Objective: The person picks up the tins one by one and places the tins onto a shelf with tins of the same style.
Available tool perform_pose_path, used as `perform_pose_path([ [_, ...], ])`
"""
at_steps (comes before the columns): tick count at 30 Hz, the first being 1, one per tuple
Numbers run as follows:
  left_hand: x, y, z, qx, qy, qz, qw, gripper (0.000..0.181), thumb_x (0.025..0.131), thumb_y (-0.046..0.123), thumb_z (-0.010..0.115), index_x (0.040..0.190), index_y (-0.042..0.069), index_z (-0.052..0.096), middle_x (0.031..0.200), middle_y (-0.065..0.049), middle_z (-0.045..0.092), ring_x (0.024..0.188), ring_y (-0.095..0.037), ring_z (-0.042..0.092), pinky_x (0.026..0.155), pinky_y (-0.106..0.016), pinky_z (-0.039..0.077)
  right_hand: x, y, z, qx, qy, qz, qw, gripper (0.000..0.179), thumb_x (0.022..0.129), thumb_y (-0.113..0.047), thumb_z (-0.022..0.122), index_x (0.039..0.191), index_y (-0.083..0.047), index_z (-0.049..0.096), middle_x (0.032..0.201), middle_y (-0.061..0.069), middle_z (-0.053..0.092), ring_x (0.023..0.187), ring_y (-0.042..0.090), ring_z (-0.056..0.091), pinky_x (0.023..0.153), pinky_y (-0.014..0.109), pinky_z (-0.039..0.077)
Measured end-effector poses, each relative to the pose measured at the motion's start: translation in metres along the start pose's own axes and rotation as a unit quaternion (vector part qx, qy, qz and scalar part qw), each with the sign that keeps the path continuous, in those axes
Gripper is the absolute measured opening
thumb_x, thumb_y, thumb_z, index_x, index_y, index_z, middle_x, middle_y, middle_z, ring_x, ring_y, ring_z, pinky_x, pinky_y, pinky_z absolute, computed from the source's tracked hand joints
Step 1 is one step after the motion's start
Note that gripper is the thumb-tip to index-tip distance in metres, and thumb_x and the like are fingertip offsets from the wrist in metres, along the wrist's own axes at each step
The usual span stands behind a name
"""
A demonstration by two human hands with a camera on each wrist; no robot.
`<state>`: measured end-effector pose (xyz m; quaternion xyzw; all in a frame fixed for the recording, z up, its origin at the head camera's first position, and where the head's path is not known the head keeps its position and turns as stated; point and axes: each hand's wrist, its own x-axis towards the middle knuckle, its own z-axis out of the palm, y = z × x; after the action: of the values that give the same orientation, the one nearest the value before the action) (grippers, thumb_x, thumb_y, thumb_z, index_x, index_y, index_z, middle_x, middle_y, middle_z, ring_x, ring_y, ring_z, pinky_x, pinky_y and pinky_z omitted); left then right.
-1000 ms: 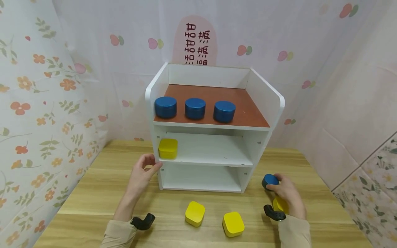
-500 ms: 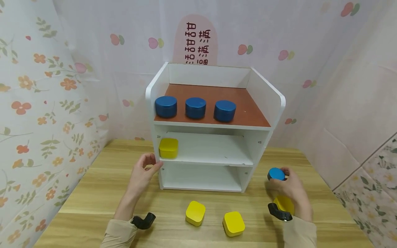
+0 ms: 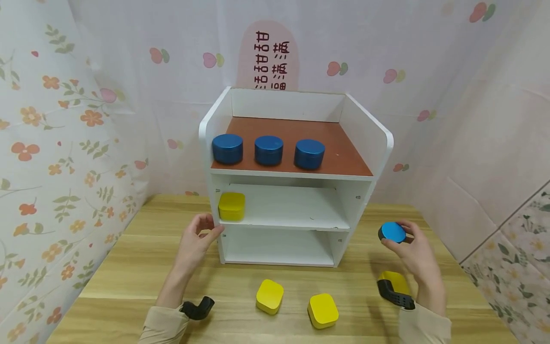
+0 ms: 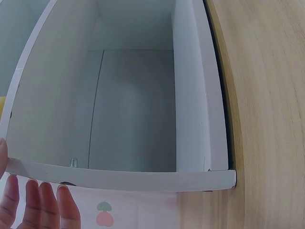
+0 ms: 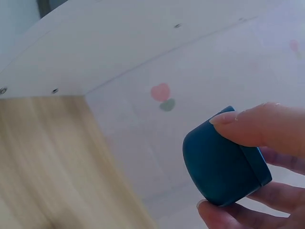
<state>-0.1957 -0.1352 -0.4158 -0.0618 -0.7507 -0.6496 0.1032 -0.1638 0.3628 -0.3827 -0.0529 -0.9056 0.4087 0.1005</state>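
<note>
Left hand [image 3: 195,241] low, fingers loosely extended forward. Right hand [image 3: 412,251] raised, fingers [image 5: 257,129] curled in pinch.

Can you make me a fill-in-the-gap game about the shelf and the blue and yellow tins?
1. The right hand holds a round ____ tin.
2. The top of the white shelf has ____ blue tins in a row.
3. The middle shelf holds one ____ square tin.
4. The left hand touches the shelf's ____ side panel.

Missing words: blue; three; yellow; left
</note>
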Motion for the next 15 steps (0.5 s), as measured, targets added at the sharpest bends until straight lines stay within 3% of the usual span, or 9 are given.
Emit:
perform_pose_path([
  [9, 0.000, 0.000, 0.000, 0.002, 0.001, -0.002, 1.0000, 0.040, 0.091, 0.025, 0.072, 0.117, 0.001, 0.052, 0.112, -0.012, 0.053, 0.106, -0.021, 0.049, 0.085, -0.024, 0.044, -0.006, -0.018, -0.007, 0.016, 0.043, -0.063, 0.9970, 0.071, 0.089, -0.021, 0.074, 0.143, 0.003, 0.035, 0.139, 0.030, 0.037, 0.121, 0.051, 0.041, 0.075, 0.005, 0.039],
  [15, -0.001, 0.001, 0.000, 0.002, 0.002, -0.001, 1.0000, 0.041, 0.091, 0.025, 0.072, 0.117, 0.001, 0.052, 0.112, -0.012, 0.053, 0.106, -0.021, 0.049, 0.085, -0.023, 0.044, -0.013, -0.038, -0.006, 0.022, 0.068, -0.099, 0.9925, 0.069, 0.088, -0.015, 0.075, 0.143, 0.002, 0.037, 0.139, 0.029, 0.040, 0.119, 0.051, 0.043, 0.077, 0.005, 0.042],
])
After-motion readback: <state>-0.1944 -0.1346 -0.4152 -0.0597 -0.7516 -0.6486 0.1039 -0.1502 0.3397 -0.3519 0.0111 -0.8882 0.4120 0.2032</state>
